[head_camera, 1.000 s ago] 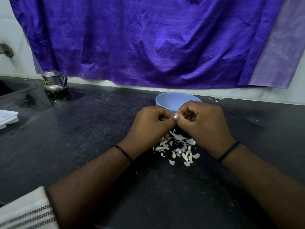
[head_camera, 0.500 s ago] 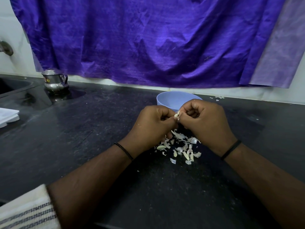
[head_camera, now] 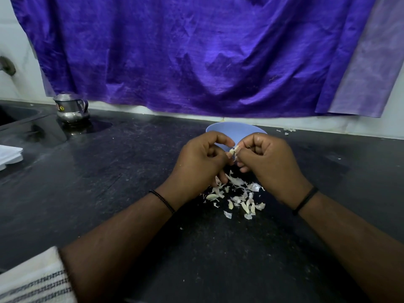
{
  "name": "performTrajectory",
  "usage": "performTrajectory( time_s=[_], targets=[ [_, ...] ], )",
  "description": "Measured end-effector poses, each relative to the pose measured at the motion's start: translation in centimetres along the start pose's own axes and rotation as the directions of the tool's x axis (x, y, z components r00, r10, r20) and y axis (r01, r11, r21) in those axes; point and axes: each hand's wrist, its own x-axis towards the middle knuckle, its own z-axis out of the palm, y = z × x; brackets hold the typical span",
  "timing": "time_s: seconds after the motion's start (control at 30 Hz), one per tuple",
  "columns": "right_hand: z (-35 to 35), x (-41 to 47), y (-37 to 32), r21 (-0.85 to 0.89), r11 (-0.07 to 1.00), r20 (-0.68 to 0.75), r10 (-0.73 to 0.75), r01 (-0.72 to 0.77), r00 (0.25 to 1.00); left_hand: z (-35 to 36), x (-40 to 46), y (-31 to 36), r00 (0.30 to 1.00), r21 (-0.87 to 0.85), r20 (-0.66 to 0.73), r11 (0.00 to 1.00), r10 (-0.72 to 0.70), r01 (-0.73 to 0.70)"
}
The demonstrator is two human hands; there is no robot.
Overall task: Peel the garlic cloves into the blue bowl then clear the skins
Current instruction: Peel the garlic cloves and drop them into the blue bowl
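Your left hand (head_camera: 200, 159) and right hand (head_camera: 270, 162) (fingers curled) pinch one garlic clove (head_camera: 233, 152) together, raised above the skins (head_camera: 237, 194), before the bowl (head_camera: 231, 131).

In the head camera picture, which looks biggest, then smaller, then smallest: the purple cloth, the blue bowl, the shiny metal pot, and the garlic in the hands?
1. purple cloth, by far the biggest.
2. blue bowl, partly hidden by the hands.
3. shiny metal pot; it stands farther away, so this rank is unsure.
4. garlic clove, smallest.

Both hands meet fingertip to fingertip, left hand (head_camera: 200, 159) and right hand (head_camera: 270, 162) curled, pinching.
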Motion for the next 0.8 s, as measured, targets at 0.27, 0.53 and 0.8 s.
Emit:
performTrajectory(
  time_s=[0.27, 0.53, 0.8],
  targets=[
    [0.09, -0.08, -0.19, 0.031, 0.999, 0.010, 0.029, -0.029, 1.000, 0.17, -0.07, -0.13, 0.997, 0.121, -0.044, 0.991, 0.067, -0.061],
    [-0.16, 0.24, 0.04, -0.013, 0.999, -0.021, 0.036, -0.036, 0.999, -0.01, 0.19, -0.12, 0.999, 0.008, -0.051, 1.000, -0.001, 0.001],
    [-0.42, 0.01, 0.23, -0.136, 0.988, -0.001, -0.071, 0.070, 0.997, -0.17, 0.24, 0.42, 0.993, -0.194, -0.076, 0.978, -0.092, 0.076]
  ],
)
